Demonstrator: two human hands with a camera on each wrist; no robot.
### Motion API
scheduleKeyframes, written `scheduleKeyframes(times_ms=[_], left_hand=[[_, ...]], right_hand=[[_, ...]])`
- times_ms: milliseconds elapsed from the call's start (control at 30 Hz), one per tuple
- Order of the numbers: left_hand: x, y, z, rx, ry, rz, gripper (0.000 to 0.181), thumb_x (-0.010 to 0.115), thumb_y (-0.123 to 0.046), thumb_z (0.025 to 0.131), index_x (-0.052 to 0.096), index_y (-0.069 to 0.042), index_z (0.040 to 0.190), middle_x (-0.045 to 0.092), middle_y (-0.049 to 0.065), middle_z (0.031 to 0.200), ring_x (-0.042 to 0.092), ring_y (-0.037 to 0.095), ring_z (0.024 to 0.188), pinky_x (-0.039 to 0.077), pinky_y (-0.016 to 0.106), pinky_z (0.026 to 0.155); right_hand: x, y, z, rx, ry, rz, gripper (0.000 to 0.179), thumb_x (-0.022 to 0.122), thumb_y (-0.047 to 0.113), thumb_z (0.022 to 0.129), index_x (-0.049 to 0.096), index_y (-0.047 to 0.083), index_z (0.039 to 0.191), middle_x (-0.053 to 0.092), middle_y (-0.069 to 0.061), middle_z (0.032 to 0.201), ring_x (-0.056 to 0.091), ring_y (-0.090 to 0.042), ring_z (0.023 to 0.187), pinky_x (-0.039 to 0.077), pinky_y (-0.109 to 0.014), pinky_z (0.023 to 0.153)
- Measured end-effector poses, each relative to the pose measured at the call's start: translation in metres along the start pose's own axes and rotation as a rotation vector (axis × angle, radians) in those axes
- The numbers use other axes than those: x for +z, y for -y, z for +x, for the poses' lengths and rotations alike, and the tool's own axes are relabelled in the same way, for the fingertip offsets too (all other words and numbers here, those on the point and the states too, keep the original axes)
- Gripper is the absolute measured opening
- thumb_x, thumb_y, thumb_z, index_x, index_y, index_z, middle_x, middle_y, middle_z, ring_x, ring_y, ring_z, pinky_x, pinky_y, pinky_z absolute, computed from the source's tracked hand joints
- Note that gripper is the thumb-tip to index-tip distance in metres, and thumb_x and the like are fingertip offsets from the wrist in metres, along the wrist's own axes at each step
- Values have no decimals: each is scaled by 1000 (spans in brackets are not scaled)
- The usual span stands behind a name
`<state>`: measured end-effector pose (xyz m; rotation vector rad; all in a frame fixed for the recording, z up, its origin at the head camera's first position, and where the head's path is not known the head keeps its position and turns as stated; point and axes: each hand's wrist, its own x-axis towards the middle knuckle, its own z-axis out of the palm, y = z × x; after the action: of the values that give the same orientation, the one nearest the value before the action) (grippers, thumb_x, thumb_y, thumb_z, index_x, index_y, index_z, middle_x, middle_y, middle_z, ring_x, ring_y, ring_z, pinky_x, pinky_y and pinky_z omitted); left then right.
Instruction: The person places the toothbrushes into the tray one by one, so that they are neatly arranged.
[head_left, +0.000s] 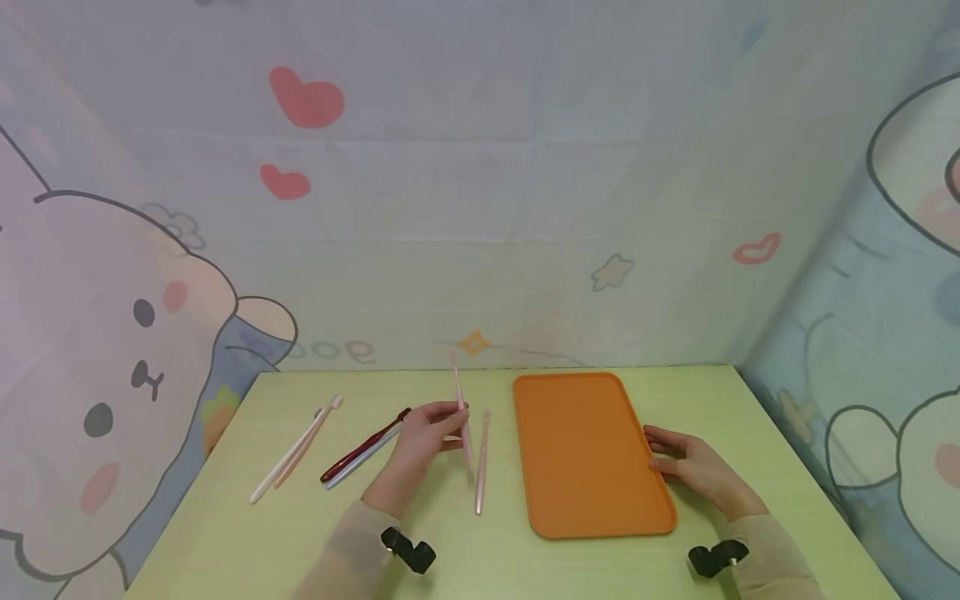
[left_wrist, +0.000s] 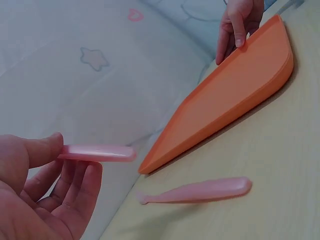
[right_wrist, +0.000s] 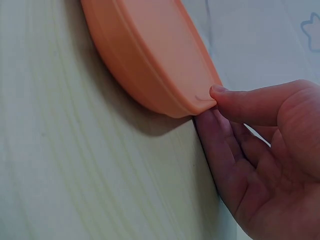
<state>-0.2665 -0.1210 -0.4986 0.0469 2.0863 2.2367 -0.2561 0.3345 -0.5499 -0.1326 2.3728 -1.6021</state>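
Between thumb and fingers, my left hand [head_left: 424, 435] pinches a pink toothbrush [head_left: 460, 392] by its handle, head pointing up and away. The left wrist view shows that handle [left_wrist: 107, 153] raised above the table. A second pink toothbrush [head_left: 482, 475] lies on the table just right of the left hand. On the right, an orange tray [head_left: 592, 458] lies lengthwise away from me. My right hand [head_left: 701, 471] holds the tray's right edge, thumb [right_wrist: 245, 104] on the rim and fingers underneath, as the right wrist view shows.
Left of my left hand lie a dark red toothbrush [head_left: 357, 454] and a silvery one [head_left: 357, 464] side by side. Farther left, a white toothbrush [head_left: 279, 468] and a peach-pink one [head_left: 300, 458] lie together. A patterned cloth [head_left: 480, 208] hangs behind the pale yellow table [head_left: 600, 575].
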Motion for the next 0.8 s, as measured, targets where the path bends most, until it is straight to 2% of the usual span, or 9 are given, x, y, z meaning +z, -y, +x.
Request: scheduleKeyframes(times_ms=[133, 267, 533, 700, 800], left_hand=[[12, 4, 3, -2, 42, 0, 35, 73, -9, 103, 67, 13, 129, 76, 14, 107, 75, 24, 92, 66, 36, 80], [24, 7, 5, -11, 54, -25, 35, 75, -9, 101, 68, 12, 128, 77, 16, 106, 74, 20, 86, 65, 34, 80], [50, 16, 8, -28, 78, -74, 41, 75, -8, 101, 62, 14, 134, 75, 10, 97, 69, 15, 76, 65, 33, 76], [66, 22, 7, -21, 84, -76, 38, 72, -8, 104, 63, 15, 132, 74, 8, 91, 70, 16, 73, 66, 37, 74], [75, 29, 9, -37, 87, -87, 36, 71, -9, 104, 64, 14, 131, 73, 6, 89, 70, 15, 72, 66, 36, 73]], right_hand=[[2, 0, 1, -3, 4, 15, 69, 71, 6, 102, 38, -8, 161, 44, -33, 160, 51, -46, 141, 61, -34, 96], [1, 0, 1, -10, 6, 23, 68, 71, 5, 102, 38, -9, 160, 45, -33, 159, 53, -45, 140, 61, -33, 95], [-2, 2, -1, 4, 16, 45, 70, 71, 8, 103, 37, -8, 161, 47, -34, 156, 62, -31, 130, 61, -31, 93], [-3, 2, -4, 8, 27, 57, 70, 71, 8, 103, 35, -9, 161, 48, -35, 155, 66, -28, 125, 62, -33, 91], [-3, 2, -5, 30, 18, 57, 71, 72, 9, 102, 37, -7, 161, 49, -33, 155, 68, -23, 120, 62, -31, 90]])
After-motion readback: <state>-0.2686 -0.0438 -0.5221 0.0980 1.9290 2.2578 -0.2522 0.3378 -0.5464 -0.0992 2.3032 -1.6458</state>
